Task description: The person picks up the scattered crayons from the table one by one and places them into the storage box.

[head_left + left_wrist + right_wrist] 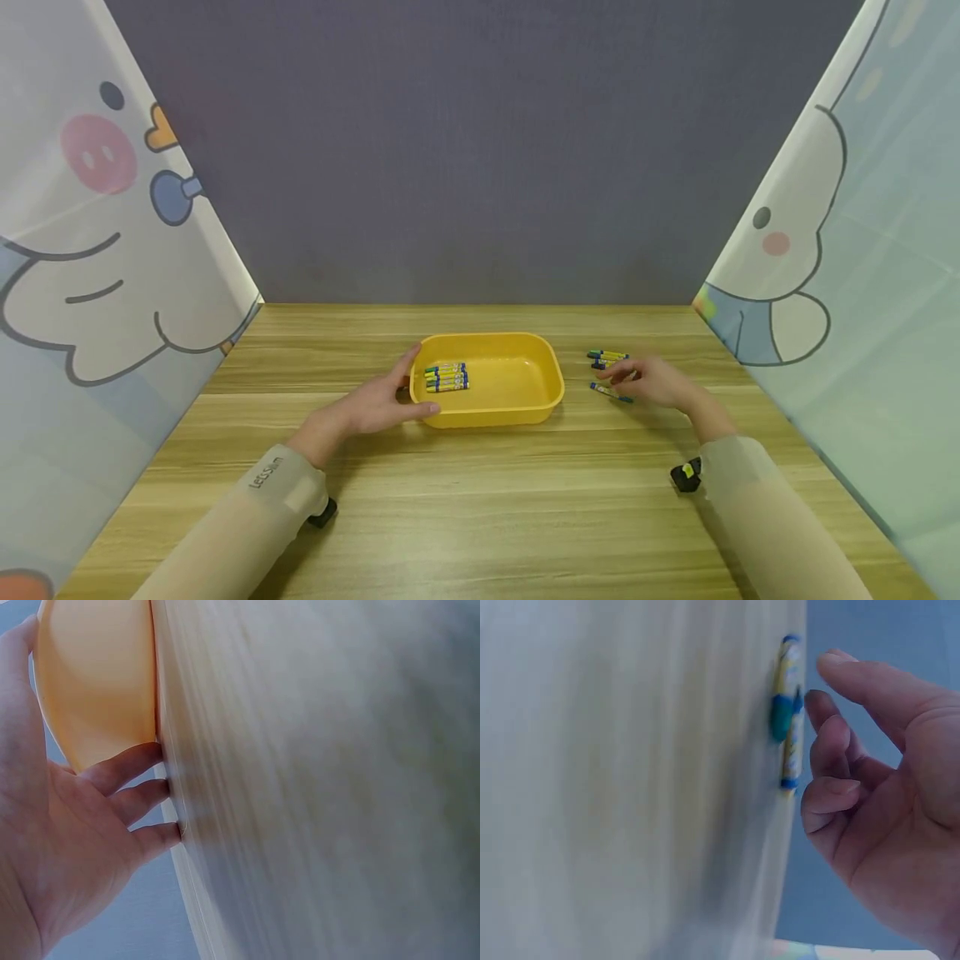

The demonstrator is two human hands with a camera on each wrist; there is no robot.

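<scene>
My left hand [375, 404] grips the left end of a yellow plastic tray [491, 417], thumb along the near corner and fingers at the far one. In the left wrist view its fingertips reach down to the table beside the tray wall [97, 682]. Several yellow markers [447, 377] lie side by side inside, at the tray's left. Over the table to the right, my right hand [652, 383] hovers with fingers loosely bent, holding nothing. Close under it lies a loose marker [611, 392] with a teal cap. In the right wrist view, thumb and fingers stand apart near two markers [786, 679].
More markers [607, 356] lie in a small group just beyond the right hand. The wood-grain table [480, 500] ends at a dark grey panel [480, 150] at the back. Cartoon-printed sheets [885, 275] flank it on both sides.
</scene>
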